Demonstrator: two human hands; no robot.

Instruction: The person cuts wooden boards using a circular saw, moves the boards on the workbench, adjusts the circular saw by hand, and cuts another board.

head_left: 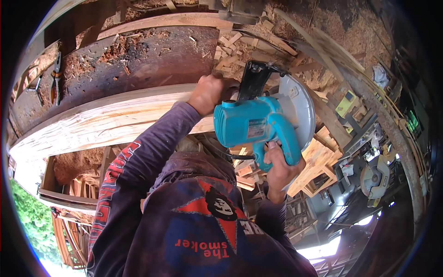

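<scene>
My right hand [280, 170] is wrapped around the rear handle of a teal circular saw [244, 125]. The saw is tilted, with its grey blade guard [297, 111] to the right and its black base plate [253, 78] upward. My left hand [210, 93] is closed at the end of a long pale timber beam [110, 117], right beside the saw's motor housing. Its fingertips are partly hidden behind the saw, so what they grip does not show clearly. The beam lies along a dark, stained plank [152, 55].
Pliers [56, 81] with orange-and-black handles lie at the plank's left end. Wood offcuts [228, 48] and sawdust cover the ground beyond. Stacked pale wooden pieces [318, 161] stand below the saw on the right. Another saw [374, 179] sits farther right, near long poles [383, 111].
</scene>
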